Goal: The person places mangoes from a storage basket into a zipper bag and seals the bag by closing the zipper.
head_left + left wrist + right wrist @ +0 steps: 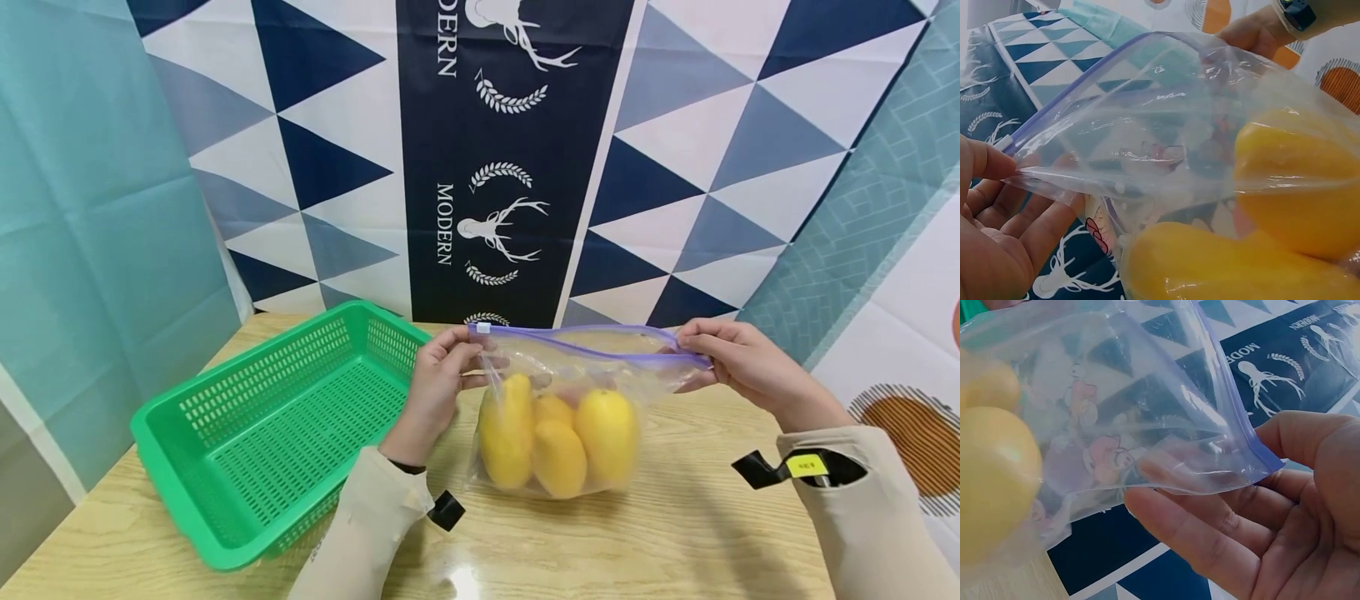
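A clear slider zip bag [628,375] with a purple zip edge stands on the table, several yellow mangoes [558,458] inside. Its white slider [483,327] sits at the left end, and the two purple strips are parted along the mouth. My left hand [437,379] pinches the top left corner just below the slider; in the left wrist view the thumb [991,161] lies over the film. At the opposite top corner, my right hand [738,357] pinches the purple edge. The right wrist view shows the other fingers [1197,540] spread behind and under the film.
A green perforated plastic basket [172,492] stands left of the bag, beside my left forearm. The wood-grain table [630,550] meets a patterned cloth backdrop [517,142] behind the bag. Black straps [832,468] hang at both wrists.
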